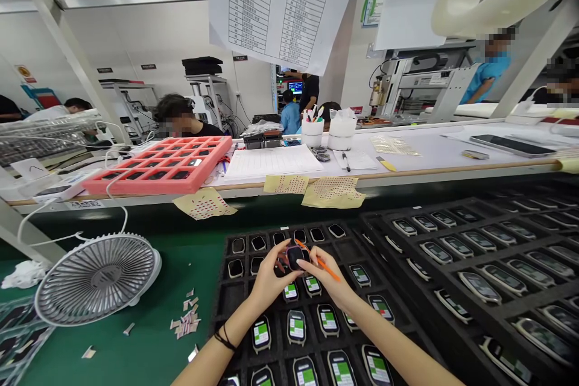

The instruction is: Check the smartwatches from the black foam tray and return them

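1. Holding a small dark watch (pixel 295 256) between both hands, the person has it just above the far rows of a black tray (pixel 225 307) on the green desk (pixel 181 265).
2. Left hand (pixel 266 277), a dark band at its wrist, is clasped around the watch's left edge with curled fingers.
3. Right hand (pixel 328 277) pinches the watch's right edge and also grips a thin orange stick (pixel 326 266) that slants out to the right.
4. Near pockets of the tray hold watches with green-and-white screens; several far pockets hold dark-faced ones.
5. Just to the right lies a second black tray (pixel 375 218), also filled with watches.
6. Well to the left stand a white fan (pixel 97 277) and scattered paper scraps (pixel 185 319).
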Demonstrator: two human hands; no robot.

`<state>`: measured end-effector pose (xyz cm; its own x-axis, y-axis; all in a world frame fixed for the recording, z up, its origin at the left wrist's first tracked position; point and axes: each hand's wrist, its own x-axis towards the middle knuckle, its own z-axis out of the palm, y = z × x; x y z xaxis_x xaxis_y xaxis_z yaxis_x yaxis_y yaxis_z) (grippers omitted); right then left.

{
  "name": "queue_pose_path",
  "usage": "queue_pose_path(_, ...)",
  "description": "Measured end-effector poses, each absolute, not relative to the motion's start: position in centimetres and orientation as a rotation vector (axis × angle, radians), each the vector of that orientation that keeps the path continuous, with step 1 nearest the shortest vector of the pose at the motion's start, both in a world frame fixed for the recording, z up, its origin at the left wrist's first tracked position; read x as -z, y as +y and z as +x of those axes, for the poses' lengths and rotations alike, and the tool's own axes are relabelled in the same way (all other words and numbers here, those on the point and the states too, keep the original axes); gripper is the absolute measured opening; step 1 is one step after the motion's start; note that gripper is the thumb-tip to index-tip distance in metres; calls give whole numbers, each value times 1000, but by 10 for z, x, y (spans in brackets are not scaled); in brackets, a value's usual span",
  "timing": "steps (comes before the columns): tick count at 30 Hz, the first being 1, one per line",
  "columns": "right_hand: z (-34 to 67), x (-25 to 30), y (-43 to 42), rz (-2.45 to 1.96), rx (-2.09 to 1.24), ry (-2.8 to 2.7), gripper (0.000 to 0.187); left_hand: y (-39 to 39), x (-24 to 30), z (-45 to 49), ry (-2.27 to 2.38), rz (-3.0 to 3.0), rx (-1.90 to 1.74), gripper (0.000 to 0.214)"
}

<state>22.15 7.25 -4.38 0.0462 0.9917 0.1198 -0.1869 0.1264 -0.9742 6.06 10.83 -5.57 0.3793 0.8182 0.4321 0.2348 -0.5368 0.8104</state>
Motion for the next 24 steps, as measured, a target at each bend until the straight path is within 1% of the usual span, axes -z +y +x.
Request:
queue_pose_path(5,222,43,72,-1007,-1169,-1121,49,106,52,61,916,1993,-1114,49)
queue_pose_path(9,223,53,73,-1037,-1153,-1144,44,105,50,61,923,1942,-1118,48)
queue_pose_path(15,244,57,88,-1010,-1014,-1163,41,114,58,59,962,1737,-1176,48)
queue_pose_path(17,265,55,97,-1029,-905,-1182,41,118,62,58,978,1693,-1165,48)
queue_pose_path(20,300,60,111,-1259,-554,-1299,44,123,67,57,987,1691,-1116,47)
queue_pose_path(24,326,74,123,-1313,-509,-1360,46,129,64,67,984,1798,-1053,45)
